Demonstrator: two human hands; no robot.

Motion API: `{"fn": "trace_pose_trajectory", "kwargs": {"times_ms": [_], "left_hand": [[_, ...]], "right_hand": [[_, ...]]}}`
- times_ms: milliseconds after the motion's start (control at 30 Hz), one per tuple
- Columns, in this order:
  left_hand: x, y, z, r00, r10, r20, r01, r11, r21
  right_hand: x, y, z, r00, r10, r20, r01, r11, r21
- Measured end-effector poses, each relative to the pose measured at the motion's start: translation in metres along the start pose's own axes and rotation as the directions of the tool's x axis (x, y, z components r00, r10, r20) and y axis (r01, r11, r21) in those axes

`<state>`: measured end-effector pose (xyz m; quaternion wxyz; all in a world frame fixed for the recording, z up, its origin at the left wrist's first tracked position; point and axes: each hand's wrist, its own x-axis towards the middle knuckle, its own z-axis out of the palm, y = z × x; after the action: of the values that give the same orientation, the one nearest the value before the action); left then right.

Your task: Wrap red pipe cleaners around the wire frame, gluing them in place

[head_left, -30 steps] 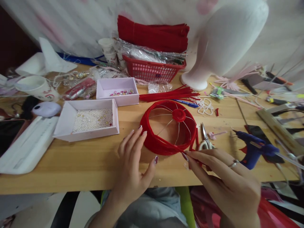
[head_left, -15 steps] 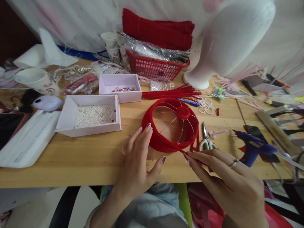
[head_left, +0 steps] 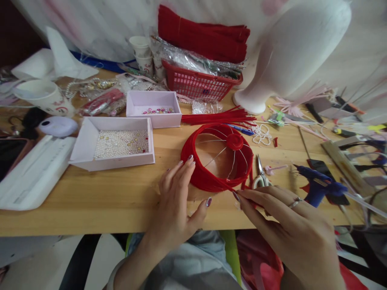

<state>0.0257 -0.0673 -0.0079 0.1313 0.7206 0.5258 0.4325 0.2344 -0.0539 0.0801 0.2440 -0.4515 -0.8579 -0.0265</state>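
A round red wire-spoked frame (head_left: pixel 203 180), wrapped in fuzzy red strands, lies on the wooden table with a coiled red disc (head_left: pixel 234 141) where its wires meet. My left hand (head_left: pixel 178 197) has its fingertips resting against the frame's left side, thumb spread away. At the front right edge, my right hand (head_left: pixel 281 217) pinches a red pipe cleaner (head_left: pixel 229 187) that runs along the rim. Behind the right fingers sit scissors (head_left: pixel 260 171), handles partly hidden. More red pipe cleaners (head_left: pixel 217 117) lie in a bundle behind the frame.
Two white boxes stand left, one with pearl beads (head_left: pixel 116 143), one with coloured gems (head_left: pixel 159 110). A red basket (head_left: pixel 198 83) and a white mannequin head (head_left: pixel 296 52) are at the back. A blue glue gun (head_left: pixel 317 183) lies right, near a phone (head_left: pixel 329 173).
The view has shifted slightly. Both hands keep nearly the same positions, the left against the frame and the right pinching the pipe cleaner.
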Motion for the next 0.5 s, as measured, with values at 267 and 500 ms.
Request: {"fn": "trace_pose_trajectory", "kwargs": {"times_ms": [267,500], "left_hand": [[-0.001,-0.001,0.000,1.000,0.012,-0.003,-0.012,1.000,-0.017],[0.000,-0.002,0.000,0.998,0.058,0.026,-0.059,0.998,0.031]], "right_hand": [[0.009,0.004,-0.007,0.996,-0.066,0.066,0.070,0.996,-0.057],[0.013,0.005,-0.008,0.992,-0.077,0.098,0.087,0.991,-0.098]]}}
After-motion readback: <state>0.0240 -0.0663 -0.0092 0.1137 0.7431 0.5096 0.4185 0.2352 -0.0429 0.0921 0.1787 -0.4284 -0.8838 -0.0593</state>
